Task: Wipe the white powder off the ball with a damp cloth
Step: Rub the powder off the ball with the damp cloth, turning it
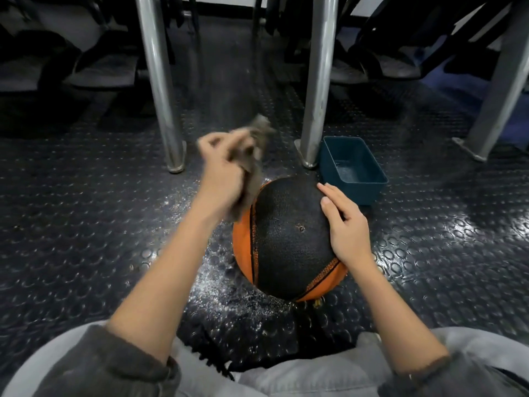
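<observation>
Ball: the orange-and-black ball [289, 236] sat on the studded floor [86, 224], between the person's knees and a blue tub [353, 167].
Left hand: the left hand [226, 170], blurred, gripped a grey cloth [257, 138] in curled fingers at the ball's upper left edge.
Right hand: the right hand [347, 224] lay flat on the ball's right side, fingers straight.
Powder: white specks lay on the floor around the ball.
</observation>
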